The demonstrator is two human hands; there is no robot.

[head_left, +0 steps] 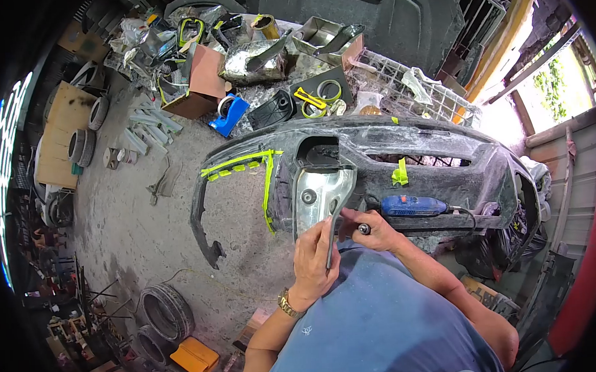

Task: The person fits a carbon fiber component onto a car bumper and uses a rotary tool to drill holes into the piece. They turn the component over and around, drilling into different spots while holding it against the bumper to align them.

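The left hand [311,264] is closed on the edge of a silver metal part [319,188], which is in front of the black car bumper [457,179] (contact between the two cannot be told). The right hand [381,233] is curled around a small dark cylindrical tool [364,229], just beside the part's edge. A blue rotary tool [415,206] lies on the bumper.

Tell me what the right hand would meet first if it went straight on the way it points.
Most likely the silver metal part, gripped by the left hand: the right hand points at its edge and may already touch it; depth is unclear.
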